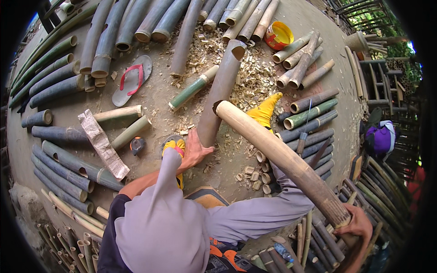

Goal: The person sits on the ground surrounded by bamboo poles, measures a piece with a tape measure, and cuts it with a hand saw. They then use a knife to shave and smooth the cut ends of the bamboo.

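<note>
My left hand (196, 149) grips the lower end of a brown bamboo pole (218, 93), its thumb spread across the base. That pole slants up and away, with a notched opening at its far end. My right hand (357, 223) is wrapped round the near end of a second, paler bamboo pole (280, 157). This second pole reaches diagonally across to the first, and its far end meets or overlaps the first pole's side. My yellow-covered feet (265, 110) are on either side of the first pole. Part of my right hand's grip is hidden.
Wood chips (255, 75) litter the ground around a yellow-and-red tub (278, 35). Bamboo lengths (68, 168) lie on both sides. A grey sandal (132, 82) with a red strap is at the left. A wooden-handled blade (301, 142) stands among the right-hand pieces.
</note>
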The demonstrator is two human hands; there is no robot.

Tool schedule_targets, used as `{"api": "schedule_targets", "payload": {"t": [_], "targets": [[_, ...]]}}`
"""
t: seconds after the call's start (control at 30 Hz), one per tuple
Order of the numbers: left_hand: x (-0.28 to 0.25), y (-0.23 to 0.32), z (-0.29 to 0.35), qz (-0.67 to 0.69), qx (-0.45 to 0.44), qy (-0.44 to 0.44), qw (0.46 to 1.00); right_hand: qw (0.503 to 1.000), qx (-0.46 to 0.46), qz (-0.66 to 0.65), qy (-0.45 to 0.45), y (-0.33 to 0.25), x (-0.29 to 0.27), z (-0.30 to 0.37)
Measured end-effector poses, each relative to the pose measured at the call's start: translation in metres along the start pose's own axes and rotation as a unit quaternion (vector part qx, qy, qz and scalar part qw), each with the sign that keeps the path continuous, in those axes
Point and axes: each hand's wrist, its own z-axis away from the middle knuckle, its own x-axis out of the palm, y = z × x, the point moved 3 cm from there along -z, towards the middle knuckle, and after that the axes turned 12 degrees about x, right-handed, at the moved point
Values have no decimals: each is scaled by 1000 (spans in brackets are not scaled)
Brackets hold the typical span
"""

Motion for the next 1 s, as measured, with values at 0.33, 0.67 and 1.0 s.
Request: {"api": "schedule_targets", "payload": {"t": [0.33,0.67,1.0], "targets": [[0,3,1,-5,-14,9,1000,998,-4,49,-34,-43,-58,7],[-1,11,3,-20,-48,1,999,993,55,69,-83,-92,-122,-23],[-3,16,1,-19,-85,-17,996,991,30,116,-60,-115,-139,-33]]}}
